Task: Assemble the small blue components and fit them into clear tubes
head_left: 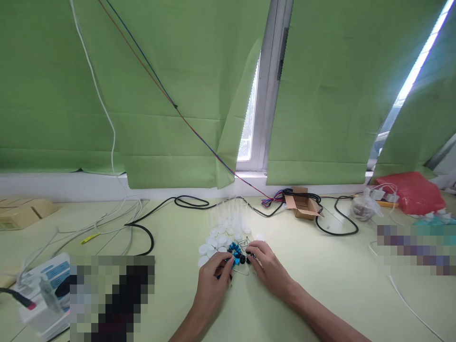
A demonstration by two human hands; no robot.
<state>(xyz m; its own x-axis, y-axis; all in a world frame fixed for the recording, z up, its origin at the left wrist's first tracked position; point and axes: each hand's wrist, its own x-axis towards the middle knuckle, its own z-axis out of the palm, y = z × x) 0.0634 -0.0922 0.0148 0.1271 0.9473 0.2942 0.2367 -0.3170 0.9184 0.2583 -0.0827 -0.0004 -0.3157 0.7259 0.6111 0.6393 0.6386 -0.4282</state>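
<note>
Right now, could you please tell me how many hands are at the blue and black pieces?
2: the left hand at the left of the blue pieces, the right hand at their right, by the black pieces. No other shows.

The left forearm (190, 320) rises from the bottom edge toward the upper right, the left hand (213, 279) curled inward with thumb (227, 270) and index finger (223, 256) close together at the tips. The right forearm (318, 308) (bare, like the left) slants in from the lower right, the right hand (271, 270) back-up, its fingers (255, 249) bent toward the left.
</note>
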